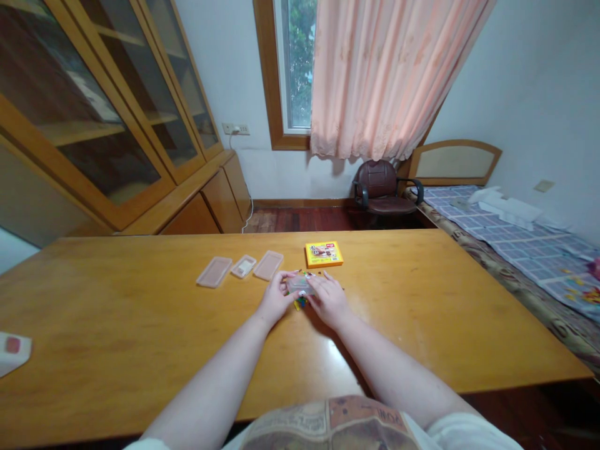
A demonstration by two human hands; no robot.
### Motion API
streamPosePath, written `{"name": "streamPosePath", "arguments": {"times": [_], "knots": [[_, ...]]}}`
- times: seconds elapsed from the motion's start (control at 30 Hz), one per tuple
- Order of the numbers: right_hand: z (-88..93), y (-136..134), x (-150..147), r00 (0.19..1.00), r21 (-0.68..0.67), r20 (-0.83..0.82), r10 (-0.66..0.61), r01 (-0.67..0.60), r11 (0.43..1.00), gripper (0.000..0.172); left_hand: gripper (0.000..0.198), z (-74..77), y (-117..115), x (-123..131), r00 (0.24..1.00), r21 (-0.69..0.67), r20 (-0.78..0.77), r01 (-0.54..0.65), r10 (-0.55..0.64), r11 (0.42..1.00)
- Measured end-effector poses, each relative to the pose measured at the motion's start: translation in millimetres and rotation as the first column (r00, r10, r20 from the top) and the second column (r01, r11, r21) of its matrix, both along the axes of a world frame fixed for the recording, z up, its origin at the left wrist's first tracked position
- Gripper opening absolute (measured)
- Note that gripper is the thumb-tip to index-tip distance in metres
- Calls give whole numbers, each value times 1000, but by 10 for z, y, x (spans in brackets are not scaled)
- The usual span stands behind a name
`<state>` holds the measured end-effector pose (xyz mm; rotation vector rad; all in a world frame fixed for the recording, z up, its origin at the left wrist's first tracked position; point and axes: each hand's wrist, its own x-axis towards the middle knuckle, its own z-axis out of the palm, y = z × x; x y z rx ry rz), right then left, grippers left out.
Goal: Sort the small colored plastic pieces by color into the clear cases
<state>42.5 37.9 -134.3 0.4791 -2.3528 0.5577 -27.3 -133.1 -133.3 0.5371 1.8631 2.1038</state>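
Between my two hands is a small clear plastic box (pixel 300 286), held just over the table. My left hand (pixel 277 297) is closed round its left side, thumb along the near edge. On the right side, my right hand (pixel 330 300) grips the same box, with fingers lying across its top. Small colourful pieces (pixel 300 304), yellow, blue and green among them, lie on the table under and around the box. They are too small to name, and my hands hide part of them. A yellow printed box (pixel 324 254) lies flat just beyond my right hand.
Left of my hands lie a clear tray (pixel 269 265), a smaller clear case (pixel 244 267) and another clear tray (pixel 214 272) on the wooden table (pixel 140 337). A white object (pixel 14 353) stands at the left edge. Beyond are a chair (pixel 377 184) and a bed (pixel 506 225).
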Motion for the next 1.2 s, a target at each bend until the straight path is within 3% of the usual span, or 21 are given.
{"name": "streamPosePath", "arguments": {"times": [0.23, 0.4, 0.57, 0.73, 0.83, 0.93, 1.0, 1.07, 1.13, 1.2], "knots": [[4, 31, -3, 999, -33, 11, 44, -44, 998, 29, 51, -95, 19, -9, 995, -43, -86, -51, 47, 998], [5, 26, -3, 998, -75, 11, 62, -61, 995, 30, 48, -74, -15, -29, 992, -55, -124, -27, 19, 998], [3, 86, -21, 999, -198, 38, 29, -20, 980, 45, 52, -13, -39, -32, 997, 18, -72, -25, 26, 1000], [-41, 193, -63, 991, -286, 120, 67, -30, 958, 27, 45, 25, -67, -34, 997, -33, -74, 13, -16, 999], [-54, 189, -72, 984, -296, 165, 60, -8, 955, 25, 40, 66, -91, -40, 976, -129, -216, 4, -32, 992], [-27, 153, -74, 976, -242, 209, 58, -6, 970, 34, 38, 130, -157, -74, 899, -276, -423, -9, -113, 961], [12, 166, -96, 966, -172, 259, -7, 54, 984, 51, 37, 154, -228, -128, 844, -321, -531, -120, -74, 940], [59, 246, -154, 929, -100, 341, -143, 187, 977, 67, 38, 142, -308, -211, 785, -322, -617, -312, 52, 894], [104, 390, -250, 850, -37, 443, -286, 336, 941, 68, 41, 96, -378, -313, 736, -359, -664, -469, 133, 807], [138, 558, -373, 769, 36, 519, -374, 417, 908, 64, 42, 36, -422, -407, 721, -432, -679, -546, 140, 717]]}}
